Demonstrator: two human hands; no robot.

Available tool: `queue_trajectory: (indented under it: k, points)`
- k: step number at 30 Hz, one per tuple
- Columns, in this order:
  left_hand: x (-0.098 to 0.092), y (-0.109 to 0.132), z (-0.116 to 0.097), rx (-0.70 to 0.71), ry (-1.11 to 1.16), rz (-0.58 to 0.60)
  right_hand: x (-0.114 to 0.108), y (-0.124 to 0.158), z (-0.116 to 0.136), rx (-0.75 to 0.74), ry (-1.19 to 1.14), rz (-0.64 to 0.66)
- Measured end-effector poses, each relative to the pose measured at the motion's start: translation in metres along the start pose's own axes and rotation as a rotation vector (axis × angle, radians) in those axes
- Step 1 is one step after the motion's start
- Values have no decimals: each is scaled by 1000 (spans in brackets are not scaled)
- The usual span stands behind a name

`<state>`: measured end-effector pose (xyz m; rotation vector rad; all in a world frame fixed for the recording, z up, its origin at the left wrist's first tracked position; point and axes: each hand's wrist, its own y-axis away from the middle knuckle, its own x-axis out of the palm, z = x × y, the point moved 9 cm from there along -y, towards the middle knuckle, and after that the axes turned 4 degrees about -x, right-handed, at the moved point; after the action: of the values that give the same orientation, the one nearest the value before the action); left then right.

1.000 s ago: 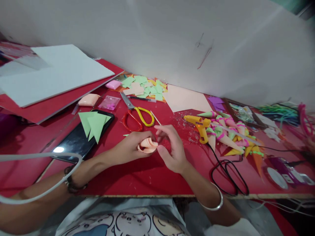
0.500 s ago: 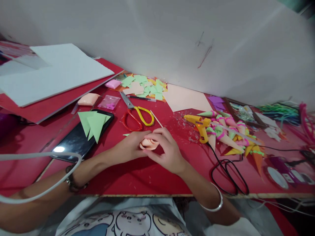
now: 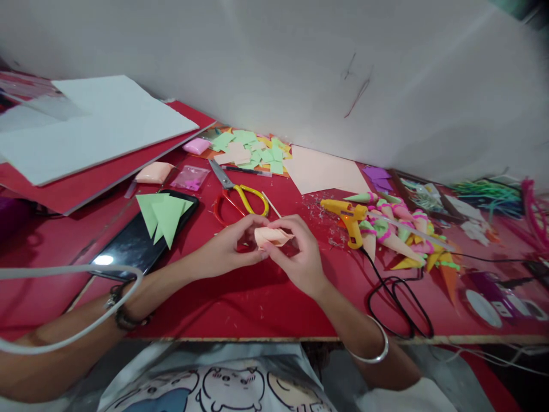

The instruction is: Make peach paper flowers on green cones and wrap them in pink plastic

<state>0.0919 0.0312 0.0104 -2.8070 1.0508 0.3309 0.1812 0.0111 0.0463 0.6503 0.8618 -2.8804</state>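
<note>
Peach paper cone, half rolled, sits just above the red table; my left hand pinches one end, my right hand the other, fingertips closed tight so it cannot spring open

Scissors laid mid-worktop; phone left, topped by green triangles; glue gun right, beside decorated cones.
</note>
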Motion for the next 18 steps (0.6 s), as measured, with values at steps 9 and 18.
queue_trajectory:
  k: [9, 18]
  points:
    - [-6, -6, 9, -82, 89, -60, -1, 0, -5, -10, 27, -8]
    - [1, -4, 24, -262, 385, 47, 1, -2, -1, -62, 112, 43]
